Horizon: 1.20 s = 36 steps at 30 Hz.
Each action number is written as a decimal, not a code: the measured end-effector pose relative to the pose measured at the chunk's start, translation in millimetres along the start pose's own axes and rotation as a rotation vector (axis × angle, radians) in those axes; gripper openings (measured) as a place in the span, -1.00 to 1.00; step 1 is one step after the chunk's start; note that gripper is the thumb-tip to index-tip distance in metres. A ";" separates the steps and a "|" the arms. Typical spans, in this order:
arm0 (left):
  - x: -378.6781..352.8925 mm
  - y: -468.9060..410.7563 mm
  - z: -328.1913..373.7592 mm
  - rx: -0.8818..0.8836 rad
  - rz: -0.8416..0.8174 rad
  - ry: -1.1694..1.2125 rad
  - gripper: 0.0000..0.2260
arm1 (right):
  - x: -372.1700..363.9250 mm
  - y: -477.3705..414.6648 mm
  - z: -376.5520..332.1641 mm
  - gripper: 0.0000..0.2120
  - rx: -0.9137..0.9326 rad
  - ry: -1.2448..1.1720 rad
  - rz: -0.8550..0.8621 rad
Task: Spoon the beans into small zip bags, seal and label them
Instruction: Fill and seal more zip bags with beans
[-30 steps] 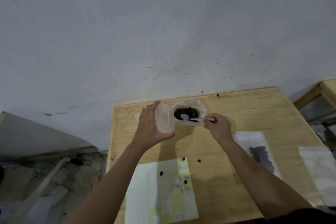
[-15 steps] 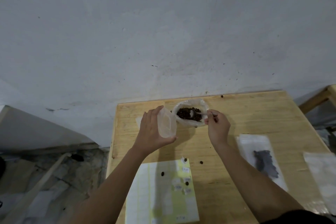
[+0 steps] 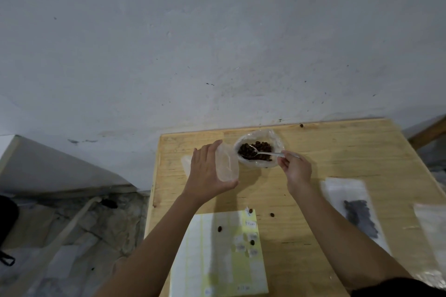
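On the table (image 3: 337, 147), the right hand (image 3: 295, 169), fingers pinching the spoon (image 3: 263, 154), has swept its bowl through the far-side beans (image 3: 259, 147) toward the bag (image 3: 226, 164) gripped by the left hand (image 3: 207, 173), so a scoop looks nearly ready for transfer.

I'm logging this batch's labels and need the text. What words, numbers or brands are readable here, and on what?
No text here can be read.
The small labels on the label sheet: handwriting, too small and blurred.
The marks at the sheet's near edge: blurred.
The zip bag in the left hand, the spoon in the right hand, the filled bag: no text shows.
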<state>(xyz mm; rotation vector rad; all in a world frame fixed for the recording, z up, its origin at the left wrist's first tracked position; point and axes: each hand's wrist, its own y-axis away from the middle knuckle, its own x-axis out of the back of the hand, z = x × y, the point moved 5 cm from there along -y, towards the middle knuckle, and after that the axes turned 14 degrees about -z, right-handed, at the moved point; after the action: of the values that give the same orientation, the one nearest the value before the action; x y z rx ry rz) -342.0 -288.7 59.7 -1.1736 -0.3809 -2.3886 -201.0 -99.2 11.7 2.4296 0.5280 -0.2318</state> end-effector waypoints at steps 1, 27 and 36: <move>-1.4 -3.0 -0.5 0.014 0.000 -0.023 -0.06 | 3.9 -0.2 -3.7 -0.93 0.003 -0.013 0.011; -23.3 -34.6 35.5 0.106 0.004 -0.095 -0.21 | 17.9 38.4 -70.5 -0.89 0.497 0.434 -0.145; -11.2 -8.7 5.9 0.071 0.027 -0.007 -0.08 | -4.1 32.2 -23.0 -0.79 0.600 0.788 -0.117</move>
<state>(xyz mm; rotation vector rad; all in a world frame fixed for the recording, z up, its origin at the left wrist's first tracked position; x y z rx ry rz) -336.4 -275.7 53.9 -1.1490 -0.4458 -2.3288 -190.2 -109.4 48.6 3.0348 1.0592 0.6443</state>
